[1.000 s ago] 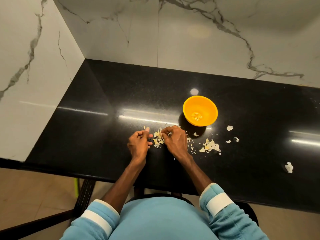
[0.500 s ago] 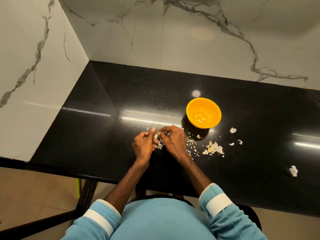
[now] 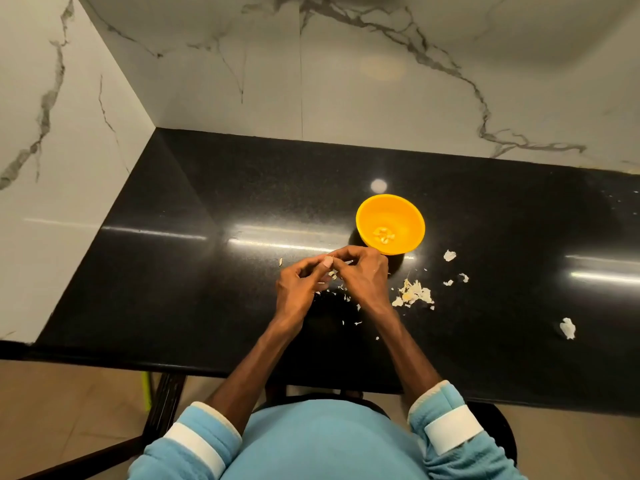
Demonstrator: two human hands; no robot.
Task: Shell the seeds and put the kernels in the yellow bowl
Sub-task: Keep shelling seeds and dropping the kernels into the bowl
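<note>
A yellow bowl (image 3: 390, 228) stands on the black countertop (image 3: 207, 289) with a few pale kernels (image 3: 383, 234) at its bottom. Just in front of it my left hand (image 3: 299, 289) and my right hand (image 3: 362, 278) meet fingertip to fingertip, pinching one small seed (image 3: 333, 268) between them. The seed is mostly hidden by the fingers. A small pile of seeds and shell bits (image 3: 333, 276) lies under the hands, largely covered.
A heap of pale shell pieces (image 3: 414, 294) lies right of my right hand. Loose scraps (image 3: 449, 255) sit further right, one bigger piece (image 3: 568, 328) near the front right. One seed (image 3: 281, 261) lies left of the hands. Marble walls close the back and left.
Both hands have drawn closer together and lifted a little off the pile, thumbs and fingers now pinched on one seed. The bowl has not moved.
</note>
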